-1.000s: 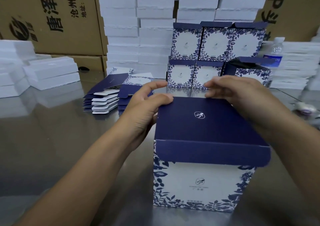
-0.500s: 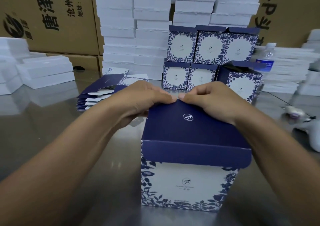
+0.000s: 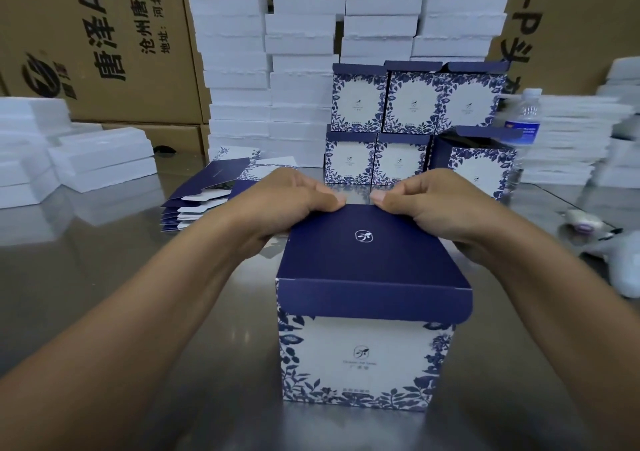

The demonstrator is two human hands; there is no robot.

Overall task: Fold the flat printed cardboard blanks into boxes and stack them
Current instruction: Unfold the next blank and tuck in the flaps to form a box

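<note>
Two-handed, gripping the far edge of the dark blue lid (image 3: pixel 367 246) of a box (image 3: pixel 363 357): curling the left hand (image 3: pixel 294 201) over the left part of that edge and the right hand (image 3: pixel 426 205) over the right part, thumb tips nearly meeting on top. Working on a box standing upright on the shiny table (image 3: pixel 104 277), near the middle, lid flap hanging down over its flowered front. Facing, beyond the hands, finished boxes (image 3: pixel 408 104) sitting stacked in two rows, one open box (image 3: pixel 478 170) just beside them on the right, flat blanks (image 3: pixel 204 201) lying piled to the left, white slabs (image 3: pixel 301 35) standing in tall stacks behind, and a water bottle (image 3: pixel 526 115) standing at the right.
</note>
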